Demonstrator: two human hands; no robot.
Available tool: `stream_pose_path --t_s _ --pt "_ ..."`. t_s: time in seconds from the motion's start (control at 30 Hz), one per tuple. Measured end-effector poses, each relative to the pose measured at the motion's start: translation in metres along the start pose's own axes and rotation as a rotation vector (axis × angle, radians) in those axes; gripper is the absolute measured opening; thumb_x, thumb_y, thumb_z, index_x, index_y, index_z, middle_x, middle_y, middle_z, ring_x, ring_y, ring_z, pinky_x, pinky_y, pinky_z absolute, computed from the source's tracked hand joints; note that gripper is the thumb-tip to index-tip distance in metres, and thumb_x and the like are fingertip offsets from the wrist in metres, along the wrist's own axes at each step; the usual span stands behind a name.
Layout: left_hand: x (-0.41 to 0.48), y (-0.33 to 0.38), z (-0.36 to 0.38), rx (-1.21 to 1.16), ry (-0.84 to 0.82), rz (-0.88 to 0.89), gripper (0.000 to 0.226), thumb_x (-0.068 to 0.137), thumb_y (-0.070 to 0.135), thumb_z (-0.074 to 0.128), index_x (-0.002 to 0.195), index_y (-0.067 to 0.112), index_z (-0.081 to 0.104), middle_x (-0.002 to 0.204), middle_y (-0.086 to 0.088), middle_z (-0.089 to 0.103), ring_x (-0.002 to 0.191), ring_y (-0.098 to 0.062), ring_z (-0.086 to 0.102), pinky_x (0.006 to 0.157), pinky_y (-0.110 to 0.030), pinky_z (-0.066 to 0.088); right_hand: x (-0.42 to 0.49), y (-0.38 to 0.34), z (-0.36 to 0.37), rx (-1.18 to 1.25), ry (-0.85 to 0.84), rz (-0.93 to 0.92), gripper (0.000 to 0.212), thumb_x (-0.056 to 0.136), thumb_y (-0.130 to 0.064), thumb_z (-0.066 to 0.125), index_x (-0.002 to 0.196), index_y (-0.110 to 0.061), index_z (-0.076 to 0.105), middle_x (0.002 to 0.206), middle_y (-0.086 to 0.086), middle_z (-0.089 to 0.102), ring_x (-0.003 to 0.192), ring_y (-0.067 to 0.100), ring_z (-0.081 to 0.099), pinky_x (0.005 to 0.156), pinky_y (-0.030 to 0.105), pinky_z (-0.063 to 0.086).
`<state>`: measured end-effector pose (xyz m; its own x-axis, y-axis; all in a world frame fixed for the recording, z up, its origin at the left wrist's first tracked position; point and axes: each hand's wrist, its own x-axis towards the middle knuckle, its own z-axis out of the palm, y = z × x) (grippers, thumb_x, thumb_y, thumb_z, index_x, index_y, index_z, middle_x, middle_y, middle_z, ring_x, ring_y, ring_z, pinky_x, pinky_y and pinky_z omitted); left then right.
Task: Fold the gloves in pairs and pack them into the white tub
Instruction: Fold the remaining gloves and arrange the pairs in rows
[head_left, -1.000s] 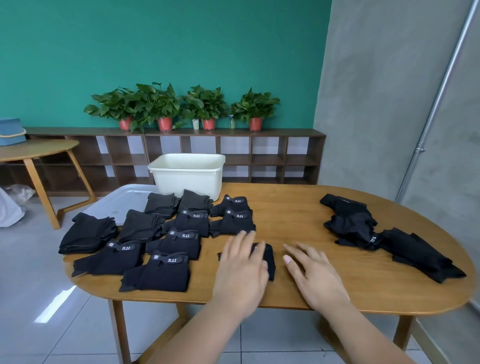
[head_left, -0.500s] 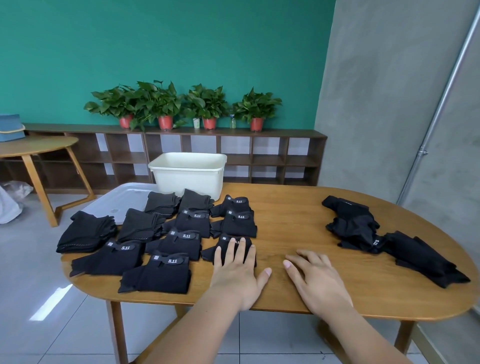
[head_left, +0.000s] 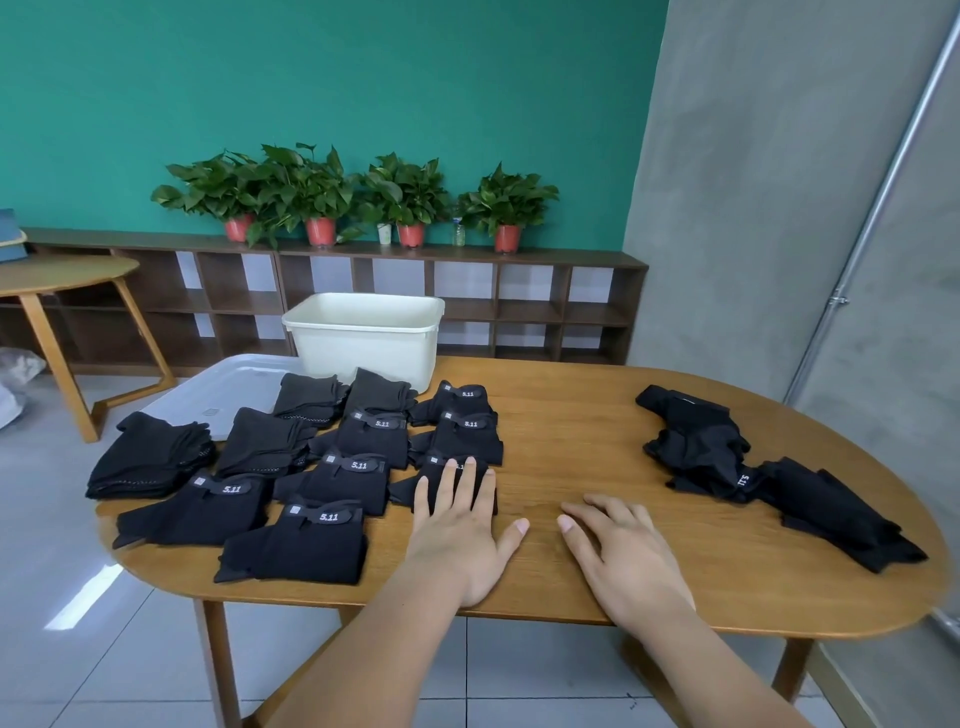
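wooden table (head_left: 571, 426) carries everything, and we place it all from the white tub (head_left: 363, 353), which stands upright at the far edge; from this angle we cannot see down to its bottom. just in front of the tub, and spreading to its near left, lie the folded glove pairs (head_left: 332, 467) in rough rows, black, several with a "5.11" strap on top. at the near right end of those rows, straight in front of the tub, lies one more folded pair (head_left: 404, 489). our left hand (head_left: 457, 530) lies flat on it, palm down, fingers straight and close together over the fabric, thumb stretched out onto the bare wood. our right hand (head_left: 618, 551) rests just to the right of the left, palm down on the wood with fingers loosely spread, holding nothing and touching no glove. well to the right of the tub, and nearer to us than it, a loose heap of unfolded gloves (head_left: 727, 457) lies in a ragged line. touching the tub's left side, a pale translucent lid (head_left: 228, 384) lies flat, partly under the folded pairs. behind the tub runs a low dark shelf (head_left: 519, 291) with potted plants (head_left: 322, 192) on top.
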<state>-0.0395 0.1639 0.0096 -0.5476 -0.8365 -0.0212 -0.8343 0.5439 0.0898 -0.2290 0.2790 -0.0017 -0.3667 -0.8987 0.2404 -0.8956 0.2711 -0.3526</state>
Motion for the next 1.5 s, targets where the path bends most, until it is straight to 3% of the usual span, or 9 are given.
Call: stream_pose_path --t_s 0.2,0.47,0.73,0.9,1.03,1.1,1.2,1.37,1.5 --pt "-0.008 0.006 -0.005 0.054 0.208 0.096 0.080 0.103 0.071 0.004 0.169 0.026 0.000 0.176 0.002 -0.012 0.158 -0.022 -0.029 0.128 -0.054 -0.014 -0.001 0.003 -0.002 0.237 0.147 0.037 0.047 0.105 -0.062 0.035 0.137 -0.042 0.064 0.145 -0.024 0.052 0.138 0.001 0.034 0.115 0.032 0.037" --pt "0.004 0.068 -0.003 -0.219 0.112 0.251 0.074 0.107 0.066 0.020 0.169 0.027 0.009 0.177 0.007 -0.007 0.160 -0.012 -0.017 0.132 -0.040 -0.003 -0.002 0.008 -0.017 0.610 0.317 0.220 0.030 0.106 -0.031 0.047 0.123 -0.040 0.070 0.128 -0.026 0.062 0.132 0.004 0.043 0.109 0.026 0.033" --pt "0.006 0.093 0.016 -0.141 0.076 0.276 0.076 0.105 0.069 0.014 0.169 0.029 0.013 0.177 0.007 0.002 0.162 -0.012 -0.007 0.132 -0.040 -0.001 0.000 0.012 -0.033 0.880 0.413 0.440 0.029 0.105 -0.025 0.050 0.122 -0.038 0.070 0.128 -0.014 0.062 0.111 0.002 0.054 0.098 0.027 0.038" --pt "0.006 0.094 0.016 -0.137 0.099 0.296 0.074 0.105 0.070 0.014 0.167 0.030 0.021 0.177 0.006 0.005 0.162 -0.013 -0.004 0.132 -0.041 0.000 0.022 0.052 -0.033 0.169 0.447 0.365 0.036 0.099 -0.028 0.060 0.134 -0.034 0.066 0.149 -0.002 0.053 0.136 0.025 0.040 0.107 0.039 0.041" --pt "0.006 0.094 0.014 -0.144 0.109 0.298 0.074 0.104 0.071 0.014 0.167 0.031 0.022 0.177 0.006 0.006 0.162 -0.013 -0.003 0.132 -0.041 0.000 0.044 0.094 -0.042 -0.248 0.174 0.335 0.051 0.104 -0.049 0.046 0.155 -0.039 0.045 0.173 -0.002 0.018 0.157 0.031 0.009 0.125 0.049 0.020" --pt "0.007 0.094 0.015 -0.145 0.113 0.299 0.074 0.104 0.071 0.014 0.166 0.032 0.022 0.177 0.006 0.006 0.162 -0.013 -0.003 0.132 -0.041 0.000 0.048 0.105 -0.037 -0.304 0.102 0.349 0.055 0.106 -0.051 0.036 0.159 -0.033 0.040 0.173 -0.004 0.019 0.159 0.030 0.007 0.129 0.049 0.016" --pt "0.007 0.094 0.014 -0.151 0.120 0.298 0.075 0.103 0.072 0.014 0.166 0.032 0.022 0.176 0.007 0.006 0.162 -0.012 -0.003 0.132 -0.041 -0.001 0.045 0.105 -0.031 -0.307 0.235 0.314 0.054 0.106 -0.039 0.044 0.155 -0.019 0.048 0.165 -0.001 0.038 0.155 0.028 0.023 0.126 0.050 0.024" --pt "0.005 0.095 0.012 -0.217 0.152 0.284 0.075 0.104 0.071 0.020 0.168 0.034 0.010 0.176 0.009 -0.005 0.162 -0.013 -0.004 0.132 -0.039 0.000 0.037 0.094 -0.036 -0.259 0.534 -0.059 0.055 0.095 -0.014 0.064 0.149 -0.009 0.055 0.157 0.005 0.049 0.149 0.028 0.039 0.122 0.050 0.034" --pt "0.000 0.094 0.010 -0.278 0.201 0.279 0.081 0.105 0.068 0.028 0.167 0.034 -0.010 0.173 0.014 -0.023 0.160 -0.011 -0.015 0.131 -0.038 0.001 0.027 0.094 -0.032 -0.105 0.307 -0.292 0.049 0.097 -0.021 0.062 0.145 -0.029 0.061 0.154 -0.013 0.051 0.147 0.011 0.041 0.121 0.041 0.038"
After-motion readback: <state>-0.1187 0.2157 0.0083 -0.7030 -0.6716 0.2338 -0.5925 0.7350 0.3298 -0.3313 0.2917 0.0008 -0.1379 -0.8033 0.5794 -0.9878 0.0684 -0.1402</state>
